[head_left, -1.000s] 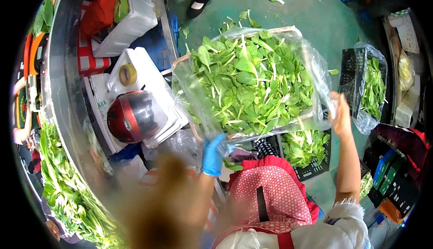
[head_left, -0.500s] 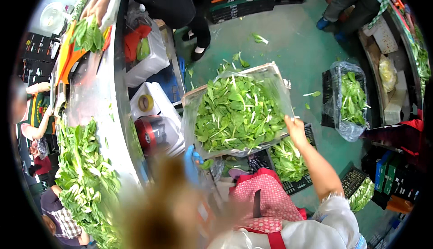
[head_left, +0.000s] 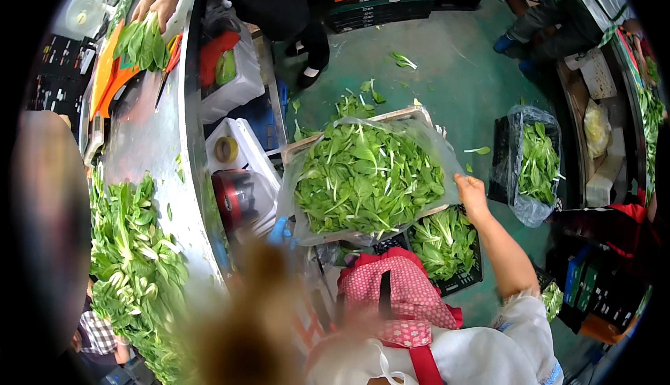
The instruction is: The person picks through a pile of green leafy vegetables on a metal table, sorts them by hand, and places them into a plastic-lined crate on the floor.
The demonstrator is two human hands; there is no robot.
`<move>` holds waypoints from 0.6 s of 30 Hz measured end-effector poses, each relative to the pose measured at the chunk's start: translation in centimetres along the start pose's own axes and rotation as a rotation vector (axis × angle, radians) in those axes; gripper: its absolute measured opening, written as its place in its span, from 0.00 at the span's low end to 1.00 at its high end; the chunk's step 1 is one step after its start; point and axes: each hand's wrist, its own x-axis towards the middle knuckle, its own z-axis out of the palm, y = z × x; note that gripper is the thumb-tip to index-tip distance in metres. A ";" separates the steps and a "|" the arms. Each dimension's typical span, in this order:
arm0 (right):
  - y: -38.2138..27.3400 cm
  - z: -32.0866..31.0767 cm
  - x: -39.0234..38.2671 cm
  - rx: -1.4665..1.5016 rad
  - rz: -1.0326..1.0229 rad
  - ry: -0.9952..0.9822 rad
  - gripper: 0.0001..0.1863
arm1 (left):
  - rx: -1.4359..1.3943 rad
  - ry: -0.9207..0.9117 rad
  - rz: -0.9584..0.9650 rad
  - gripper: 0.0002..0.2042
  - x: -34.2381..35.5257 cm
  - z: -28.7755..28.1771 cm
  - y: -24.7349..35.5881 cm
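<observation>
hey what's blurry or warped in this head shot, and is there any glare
Head view: a brown smear at the lower middle is out of focus; a blurred patch covers the left edge. Fisheye bends the metal table into a curve, and black rims the picture. Mild sheen on the plastic liner of the crate of greens; light is even.

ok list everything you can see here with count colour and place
crate of leafy greens: one, green leaves in a clear plastic liner, centre, held up
black crates of greens: two, one under the held crate, one lined with plastic at right
metal table: one, silver, left
loose greens: a heap, green, on the table's near end
tape roll: one, yellowish, on a white box beside the table
co-worker's hands: two, top left, on a bunch of greens
left hand: blue glove, at the crate's near left corner
right hand: bare, gripping the crate's right edge
</observation>
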 end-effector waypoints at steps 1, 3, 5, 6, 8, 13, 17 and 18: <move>-1.4 -0.3 -0.3 -0.009 0.008 -0.008 0.15 | -0.064 0.009 -0.037 0.13 -0.5 -0.3 1.3; -2.9 -0.9 -0.8 -0.055 0.029 0.028 0.15 | -0.188 0.004 -0.063 0.09 -1.5 -1.8 2.0; -2.9 -1.1 0.8 -0.086 0.004 0.059 0.16 | -0.140 -0.003 -0.055 0.08 -0.9 -2.1 1.5; -2.3 -1.2 2.0 -0.082 -0.024 0.055 0.17 | -0.102 0.036 -0.061 0.08 -0.3 -2.1 0.9; -1.9 -1.5 4.2 0.180 0.031 0.109 0.18 | -0.269 0.079 -0.003 0.09 1.6 -1.0 0.1; -4.7 -1.2 3.1 -0.873 -0.846 0.482 0.16 | -0.102 0.127 0.087 0.07 1.3 -3.7 -1.4; -0.6 4.6 -2.0 -0.670 -0.802 -0.146 0.08 | -0.022 0.172 0.069 0.07 1.9 -3.7 -1.0; 4.4 5.4 -1.5 -0.660 -0.671 -0.399 0.07 | -0.016 0.178 0.063 0.07 2.1 -3.4 -0.5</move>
